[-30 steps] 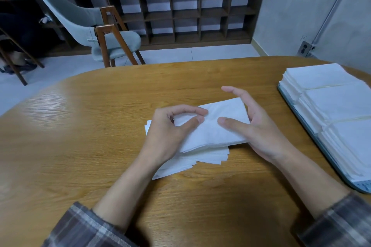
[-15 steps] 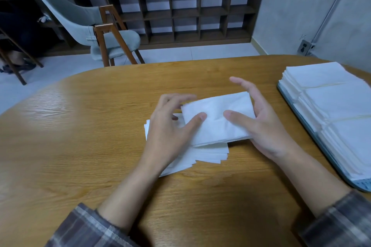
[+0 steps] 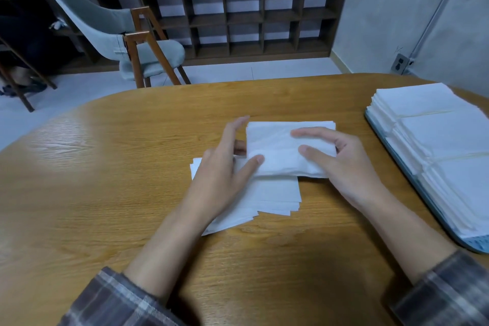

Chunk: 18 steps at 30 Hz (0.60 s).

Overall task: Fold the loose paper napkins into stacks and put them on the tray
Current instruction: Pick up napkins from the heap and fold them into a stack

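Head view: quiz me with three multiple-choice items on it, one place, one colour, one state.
1. On the table, the tray lies: A left; B right; C middle.
2. The chair seat is: A grey; B red; C yellow.
3. The folded napkin is: A lying untouched; B held at both ends; C on the tray.
1 B: its rim runs down the right side. 2 A: grey cushion. 3 B: left hand and right hand grip its ends.

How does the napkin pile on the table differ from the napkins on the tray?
The table pile is fanned out and uneven; the tray napkins sit in neat, squared stacks. The table pile is thin; the tray napkins are stacked thicker. Both are white paper.
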Each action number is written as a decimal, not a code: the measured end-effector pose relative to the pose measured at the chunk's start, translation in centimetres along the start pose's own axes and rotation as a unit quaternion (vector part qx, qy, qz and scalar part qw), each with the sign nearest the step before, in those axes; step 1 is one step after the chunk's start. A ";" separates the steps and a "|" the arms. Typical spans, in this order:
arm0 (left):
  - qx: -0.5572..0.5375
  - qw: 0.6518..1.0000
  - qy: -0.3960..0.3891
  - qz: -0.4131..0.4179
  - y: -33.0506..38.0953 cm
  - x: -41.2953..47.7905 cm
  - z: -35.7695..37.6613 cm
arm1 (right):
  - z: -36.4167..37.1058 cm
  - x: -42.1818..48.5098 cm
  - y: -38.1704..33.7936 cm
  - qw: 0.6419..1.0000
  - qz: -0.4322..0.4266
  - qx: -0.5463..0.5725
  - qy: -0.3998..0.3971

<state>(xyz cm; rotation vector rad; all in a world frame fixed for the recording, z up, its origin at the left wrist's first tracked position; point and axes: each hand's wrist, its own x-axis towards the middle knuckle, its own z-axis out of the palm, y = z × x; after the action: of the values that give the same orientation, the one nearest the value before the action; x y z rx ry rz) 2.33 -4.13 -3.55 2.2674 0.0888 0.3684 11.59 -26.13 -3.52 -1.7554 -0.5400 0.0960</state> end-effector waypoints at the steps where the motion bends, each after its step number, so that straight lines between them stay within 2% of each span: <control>1: 0.061 0.998 -0.030 0.007 -0.3 0.0 -0.1 | -0.2 0.2 0.2 0.999 0.002 -0.013 0.033; 3: 0.132 0.989 -0.061 0.026 -1.0 0.3 -0.3 | -0.6 0.6 0.7 0.996 0.007 -0.028 0.085; 5: 0.144 0.987 -0.061 0.047 -1.4 0.4 0.0 | -0.8 0.8 1.1 0.994 0.011 -0.029 0.106; 8: 0.126 0.988 -0.053 0.067 -1.5 0.5 0.4 | -0.6 0.8 1.4 0.994 0.006 -0.033 0.104; 13: 0.076 0.991 -0.087 0.075 -1.3 0.4 0.9 | -0.5 0.8 1.5 0.994 0.006 -0.040 0.099; 18: 0.058 0.993 -0.041 0.097 -1.0 0.3 0.6 | -0.5 0.9 1.6 0.994 0.007 -0.040 0.103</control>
<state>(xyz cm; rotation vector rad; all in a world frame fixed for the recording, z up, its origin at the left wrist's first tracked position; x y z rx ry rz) 2.81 -3.84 -4.62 2.4115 -0.1572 0.3800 13.07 -26.50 -4.69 -1.8222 -0.3861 -0.0975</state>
